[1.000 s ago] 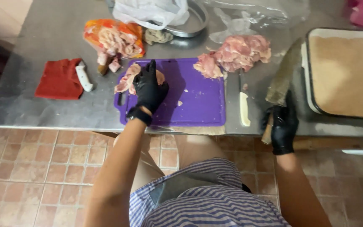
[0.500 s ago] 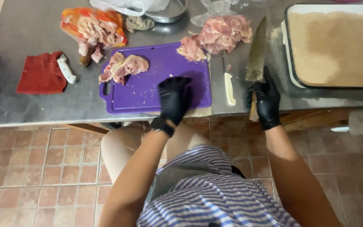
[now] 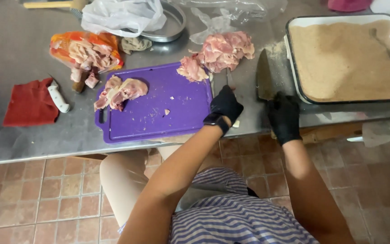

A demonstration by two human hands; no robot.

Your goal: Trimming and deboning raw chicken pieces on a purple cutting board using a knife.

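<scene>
Both hands gloved: left hand (image 3: 225, 105) closed on 1 small knife (image 3: 229, 80), right hand (image 3: 284, 116) grips 1 cleaver (image 3: 264, 81); 1 purple board (image 3: 159, 113).

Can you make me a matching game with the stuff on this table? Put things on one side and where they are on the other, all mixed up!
Things:
1. red folded cloth
2. big white tray of sandy crumbs
3. raw meat piece on the purple plastic cutting board
4. wide-bladed cleaver

Places:
A. far right of the metal table
B. in the gloved right hand
C. far left of the table
D. left part of the board

Pairs: 1-C, 2-A, 3-D, 4-B
</scene>
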